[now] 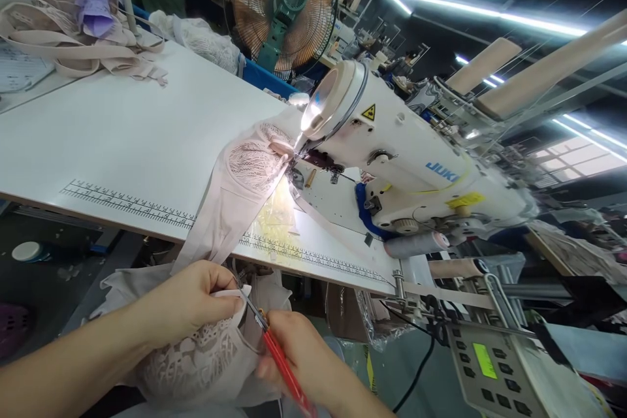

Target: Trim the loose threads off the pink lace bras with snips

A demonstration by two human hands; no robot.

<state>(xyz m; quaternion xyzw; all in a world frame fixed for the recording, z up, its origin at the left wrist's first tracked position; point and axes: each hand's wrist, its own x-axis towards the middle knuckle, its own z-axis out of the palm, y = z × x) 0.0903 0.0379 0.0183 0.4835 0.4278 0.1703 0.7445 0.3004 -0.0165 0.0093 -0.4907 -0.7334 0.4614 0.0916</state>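
Both forearms come in from the bottom edge, meeting over a bundle of pale pink lace garment (196, 356) held low, below the front edge of the sewing table (122, 137). Closest on the near side, the right hand (304, 356) is closed around a red-handled snipping tool (281, 359), whose long axis runs on a slant, handle down toward the lower right, metal tip up and to the left. That tip meets the fabric edge just beside the left hand (189, 300), which pinches a fold of the cloth between thumb and curled fingers. So the spot being worked lies up and left of the right hand's grip, right at the left hand's fingertips; the two hands are nearly touching.

From the pinched fold, the garment is linked to a second piece of the same pink: a smooth band rises over the table edge to a lace cup (255, 160) lying flat under the needle of the white sewing machine (401, 163), lit by its lamp. The lace looks thin, soft and openwork, bunched in the lap.

Printed ruler marks (127, 204) run along the table front. Farther back lie piled beige straps (73, 46), a standing fan (281, 6), and at lower right a control panel (490, 366).
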